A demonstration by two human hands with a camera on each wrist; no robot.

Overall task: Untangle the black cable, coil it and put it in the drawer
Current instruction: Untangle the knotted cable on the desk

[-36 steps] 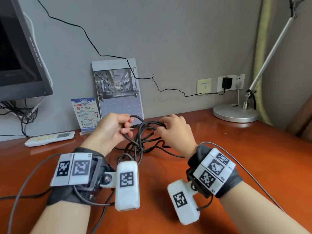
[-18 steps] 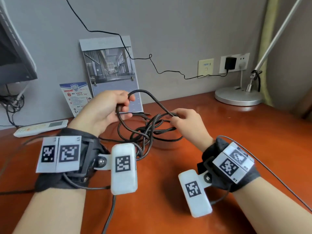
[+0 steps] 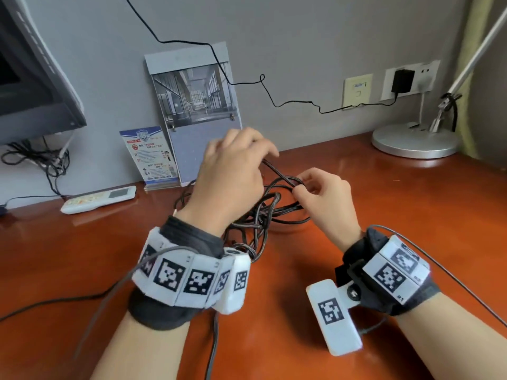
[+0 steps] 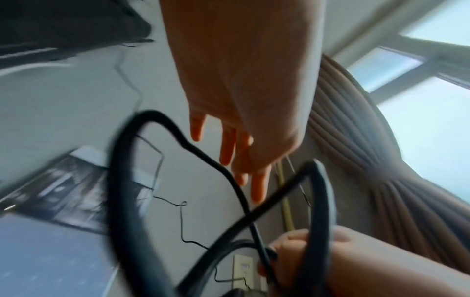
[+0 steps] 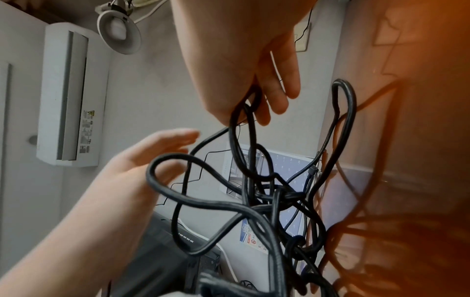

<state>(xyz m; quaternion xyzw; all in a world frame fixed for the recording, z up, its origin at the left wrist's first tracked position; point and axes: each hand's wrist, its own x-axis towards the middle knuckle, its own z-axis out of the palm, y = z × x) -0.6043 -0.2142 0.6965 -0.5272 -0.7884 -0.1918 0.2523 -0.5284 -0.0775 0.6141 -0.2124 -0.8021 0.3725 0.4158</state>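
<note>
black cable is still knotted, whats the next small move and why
Probably the left hand should take the strand the right hand pinches and draw it out of the knot. The black cable is still a tangled heap on the desk, and the left hand's fingers look straight, holding nothing.

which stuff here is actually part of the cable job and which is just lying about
Part of the job:
- black cable, a tangle on the desk
- right hand, pinching a loop
- left hand, fingers straight above the tangle

Just lying about:
- remote control
- calendar against the wall
- info card
- lamp base
- monitor
- plugged-in charger
</note>
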